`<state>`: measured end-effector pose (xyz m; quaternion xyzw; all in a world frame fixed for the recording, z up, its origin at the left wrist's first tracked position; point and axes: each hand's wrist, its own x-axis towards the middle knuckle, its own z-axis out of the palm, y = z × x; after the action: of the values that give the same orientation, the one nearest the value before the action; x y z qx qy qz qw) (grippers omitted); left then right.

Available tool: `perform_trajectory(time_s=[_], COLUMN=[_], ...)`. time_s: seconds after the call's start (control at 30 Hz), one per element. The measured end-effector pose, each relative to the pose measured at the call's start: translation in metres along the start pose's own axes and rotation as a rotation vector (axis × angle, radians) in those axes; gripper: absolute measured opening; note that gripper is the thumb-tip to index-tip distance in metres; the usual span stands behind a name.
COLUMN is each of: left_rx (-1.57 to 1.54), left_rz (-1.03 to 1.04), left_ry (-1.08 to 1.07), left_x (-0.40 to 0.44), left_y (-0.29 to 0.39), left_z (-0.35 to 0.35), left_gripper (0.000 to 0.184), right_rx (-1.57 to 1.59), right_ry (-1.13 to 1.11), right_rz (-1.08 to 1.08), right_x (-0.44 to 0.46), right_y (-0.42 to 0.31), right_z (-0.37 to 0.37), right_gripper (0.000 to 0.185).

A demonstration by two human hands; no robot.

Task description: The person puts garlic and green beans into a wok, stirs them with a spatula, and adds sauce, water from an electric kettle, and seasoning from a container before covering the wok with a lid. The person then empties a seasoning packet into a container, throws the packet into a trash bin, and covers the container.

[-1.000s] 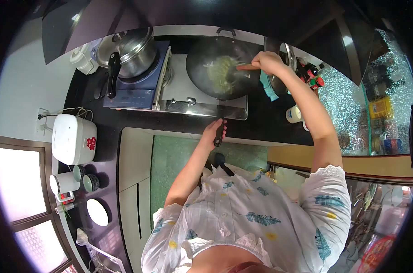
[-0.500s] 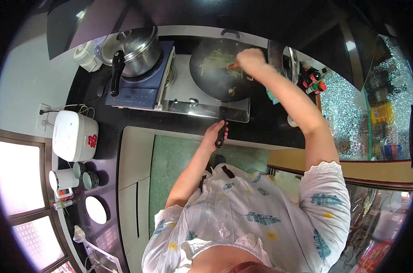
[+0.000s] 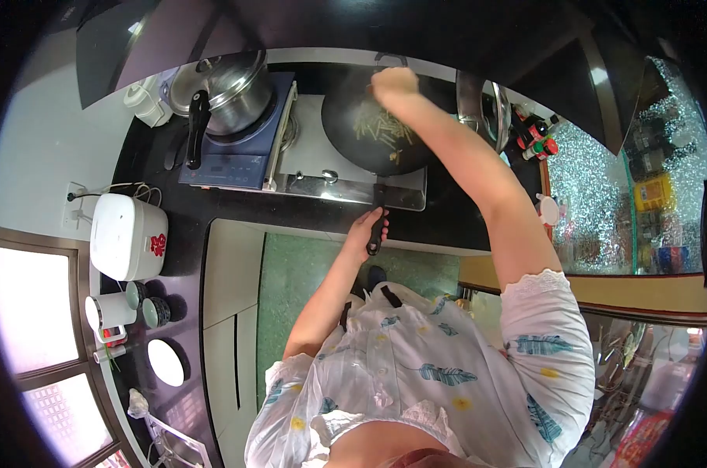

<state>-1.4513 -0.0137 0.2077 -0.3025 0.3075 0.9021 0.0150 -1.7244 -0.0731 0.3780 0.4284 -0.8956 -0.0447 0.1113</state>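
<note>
The pan (image 3: 339, 142) is on the stove (image 3: 352, 189), at the far middle of the scene. It is dark and round, with one long black handle (image 3: 377, 232) which points to the near side, toward the person. The left hand (image 3: 365, 232) is holding this handle, and its fingers are narrow, wrapped around it. In the pan, thin pale green strips of food (image 3: 381, 129) are lying loosely in a heap, with a small brownish piece on the near side of them.

The right hand (image 3: 394, 80) is over the far part of the pan, just beyond the food, and its arm is reaching there from the right. The fingers look folded, but the hand covers what is inside, so I cannot tell what they are holding.

To the left of the pan, a shiny pot (image 3: 240, 101) with a black handle is standing on a blue cooker (image 3: 227, 168). To the right are some bottles (image 3: 537, 147) with red parts. At the left, nearer, there are a white box (image 3: 125, 238) with a red mark, two bowls (image 3: 157, 313) and a white plate (image 3: 166, 363).
</note>
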Motion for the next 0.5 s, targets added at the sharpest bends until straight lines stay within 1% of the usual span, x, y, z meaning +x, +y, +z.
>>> perform_trajectory(time_s=[0.03, 0.07, 0.1, 0.17, 0.23, 0.27, 0.37, 0.4, 0.43, 0.5], left_rx=[0.007, 0.013, 0.011, 0.006, 0.005, 0.008, 0.001, 0.001, 0.001, -0.007], left_rz=[0.001, 0.006, 0.004, -0.001, -0.011, -0.014, -0.019, -0.024, -0.025, -0.018], left_ry=[0.000, -0.002, -0.001, -0.004, -0.010, -0.012, -0.016, -0.016, -0.015, -0.016], left_x=[0.000, 0.000, -0.001, -0.002, 0.000, 0.002, 0.004, 0.004, 0.004, 0.003], left_y=[0.000, 0.001, 0.001, 0.004, 0.002, 0.002, 0.001, 0.000, 0.000, 0.001], left_z=[0.000, 0.001, 0.001, 0.003, 0.001, 0.000, -0.002, -0.002, -0.002, -0.002], left_gripper=[0.028, 0.028, 0.028, 0.029, 0.029, 0.029, 0.030, 0.030, 0.031, 0.031], right_rx=[0.032, 0.075, 0.119, 0.167, 0.132, 0.117, 0.233, -0.100, -0.155, -0.266], right_ry=[0.068, -0.089, -0.246, -0.465, -0.558, -0.602, -0.603, -0.515, -0.512, -0.508], right_rz=[0.110, 0.123, 0.137, 0.203, 0.108, 0.059, -0.341, -0.525, -0.498, -0.449], right_x=[-0.004, -0.008, -0.018, -0.035, -0.055, -0.060, -0.065, -0.070, -0.073, -0.077], right_y=[0.012, 0.030, 0.044, 0.061, 0.067, 0.070, 0.079, 0.059, 0.040, 0.013], right_z=[0.001, -0.002, -0.026, -0.076, -0.116, -0.125, -0.125, -0.136, -0.132, -0.100], right_gripper=[0.042, 0.041, 0.041, 0.035, 0.030, 0.028, 0.022, 0.023, 0.026, 0.032])
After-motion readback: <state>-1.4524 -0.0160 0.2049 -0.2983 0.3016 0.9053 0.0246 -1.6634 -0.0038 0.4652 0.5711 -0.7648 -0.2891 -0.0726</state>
